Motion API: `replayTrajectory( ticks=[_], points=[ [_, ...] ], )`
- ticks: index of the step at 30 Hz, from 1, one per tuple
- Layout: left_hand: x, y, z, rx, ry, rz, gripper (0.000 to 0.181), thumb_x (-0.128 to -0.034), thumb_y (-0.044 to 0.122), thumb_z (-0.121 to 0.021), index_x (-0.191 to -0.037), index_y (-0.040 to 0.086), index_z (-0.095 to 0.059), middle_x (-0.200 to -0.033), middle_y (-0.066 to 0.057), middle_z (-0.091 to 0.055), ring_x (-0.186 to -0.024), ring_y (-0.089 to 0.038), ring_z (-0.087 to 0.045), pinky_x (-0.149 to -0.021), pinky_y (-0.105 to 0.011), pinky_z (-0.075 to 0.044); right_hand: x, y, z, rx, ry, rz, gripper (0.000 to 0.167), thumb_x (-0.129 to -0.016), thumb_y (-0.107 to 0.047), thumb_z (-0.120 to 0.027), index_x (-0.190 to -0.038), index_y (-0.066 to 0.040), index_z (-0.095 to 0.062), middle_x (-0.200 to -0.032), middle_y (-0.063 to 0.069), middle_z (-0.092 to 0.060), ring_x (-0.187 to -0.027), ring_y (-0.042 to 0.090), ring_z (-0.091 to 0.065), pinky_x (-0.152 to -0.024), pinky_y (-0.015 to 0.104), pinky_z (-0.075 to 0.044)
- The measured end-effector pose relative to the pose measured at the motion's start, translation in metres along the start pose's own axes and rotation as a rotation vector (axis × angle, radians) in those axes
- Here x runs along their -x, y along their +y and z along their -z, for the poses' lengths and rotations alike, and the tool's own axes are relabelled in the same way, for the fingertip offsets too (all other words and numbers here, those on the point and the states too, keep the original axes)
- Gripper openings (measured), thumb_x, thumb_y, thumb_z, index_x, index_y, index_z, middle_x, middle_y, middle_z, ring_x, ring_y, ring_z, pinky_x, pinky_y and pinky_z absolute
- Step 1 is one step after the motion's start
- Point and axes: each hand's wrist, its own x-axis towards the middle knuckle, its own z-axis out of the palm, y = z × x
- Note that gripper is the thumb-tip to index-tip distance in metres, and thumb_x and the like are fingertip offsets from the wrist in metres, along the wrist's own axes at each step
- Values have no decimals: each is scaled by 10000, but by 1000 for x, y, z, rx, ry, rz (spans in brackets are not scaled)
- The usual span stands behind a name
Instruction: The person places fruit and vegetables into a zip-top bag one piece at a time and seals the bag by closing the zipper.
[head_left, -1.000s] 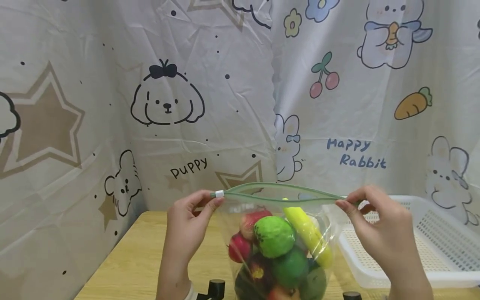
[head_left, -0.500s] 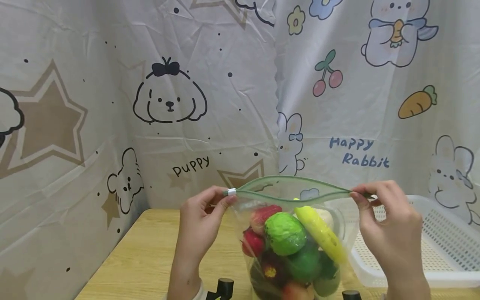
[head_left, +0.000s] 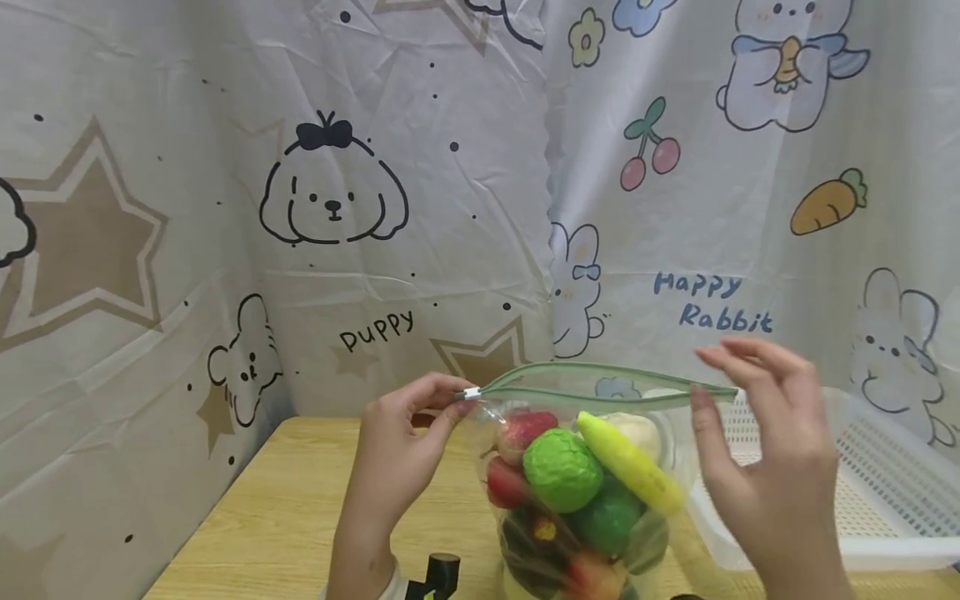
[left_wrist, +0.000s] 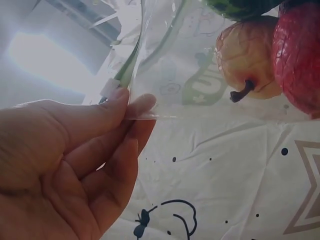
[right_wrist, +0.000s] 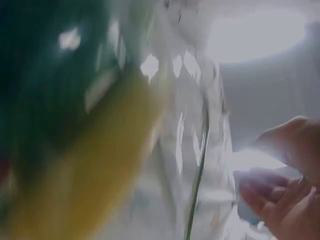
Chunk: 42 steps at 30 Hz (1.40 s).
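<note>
A clear zip bag (head_left: 600, 395) with a green seal strip stands upright, its mouth parted, full of fruit and vegetables. At its top left corner my left hand (head_left: 408, 433) pinches the bag edge beside the white slider (head_left: 471, 393). My right hand (head_left: 776, 450) is at the top right corner with fingers spread, the thumb near the seal strip; whether it touches cannot be told. Through the plastic show a wrinkled green piece (head_left: 562, 471), a long yellow one (head_left: 633, 467) and several red ones. A stemmed pale fruit (left_wrist: 247, 60) shows in the left wrist view.
A white perforated plastic basket (head_left: 900, 554) stands on the wooden table (head_left: 270, 517) at the right, behind my right hand. A printed curtain (head_left: 450, 208) hangs behind the table. A short black object (head_left: 442, 571) is at the front edge.
My right hand has let go of the bag's right corner and spread its fingers. The left hand keeps its pinch on the left corner. The bag moved right, then slightly back left.
</note>
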Motion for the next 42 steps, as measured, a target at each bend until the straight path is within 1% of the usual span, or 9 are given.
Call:
replayTrajectory(
  ticks=[3,6,11,17,24,29,34,38,42],
  points=[
    [0,0,3,-1,-12,-33,161,-899,50,-766,-942,205,-773,-929,85,-752,-866,-30,-696,-757,-293,-597,3,-31,-21,-126,-23,210,361,-1034,-261,-573,-1119,64,-706,-1192,249,-631,-1181,155,-585,-1073,218,-438],
    [0,0,7,13,-48,-64,208,-896,21,-760,-936,225,-774,-939,133,-749,-921,-36,-692,-760,-300,-596,13,-54,-42,-222,-127,295,352,-1066,-270,-534,-1141,24,-713,-1213,201,-612,-1044,220,-638,-943,190,-517],
    [6,1,15,71,-127,-177,243,-877,18,-775,-932,255,-783,-967,153,-756,-950,-72,-705,-711,-302,-584,30,-63,-67,-298,-180,281,300,-1067,-179,-527,-1197,39,-688,-1213,171,-567,-840,156,-651,-770,161,-547],
    [11,6,18,162,-179,-376,248,-833,-40,-796,-939,184,-794,-913,67,-757,-833,-95,-694,-673,-273,-573,35,-63,-70,-281,-179,279,271,-1062,-195,-546,-1170,-8,-710,-1170,112,-631,-925,177,-670,-815,172,-557],
    [14,12,16,220,-189,-497,199,-815,-30,-815,-903,143,-770,-849,19,-753,-767,-76,-691,-668,-226,-557,32,-69,-68,-286,-68,334,200,-1047,-157,-577,-1012,-40,-736,-976,57,-661,-807,144,-664,-740,188,-563],
    [14,13,15,236,-165,-596,198,-816,-66,-800,-878,119,-764,-845,-21,-753,-785,-101,-707,-693,-212,-568,30,-72,-68,-184,34,345,218,-1037,-141,-570,-922,-63,-737,-918,41,-682,-708,135,-655,-602,227,-550],
    [13,12,15,209,-121,-584,229,-780,-86,-820,-859,123,-765,-838,-12,-753,-773,-94,-710,-701,-212,-577,27,-67,-61,-21,34,242,136,-924,-68,-629,-877,-110,-750,-921,-24,-718,-707,146,-646,-582,280,-533],
    [13,9,15,146,-67,-511,235,-756,-59,-849,-841,148,-776,-818,44,-750,-737,-60,-691,-698,-189,-554,24,-55,-50,64,-57,112,185,-772,2,-768,-882,-147,-764,-935,-68,-727,-724,139,-547,-584,253,-451],
    [11,7,11,74,9,-427,225,-759,-16,-866,-807,186,-778,-800,102,-751,-711,-42,-679,-684,-198,-535,19,-40,-42,134,-111,59,250,-724,-2,-857,-883,-171,-765,-935,-82,-729,-759,130,-503,-605,242,-418]
  ],
)
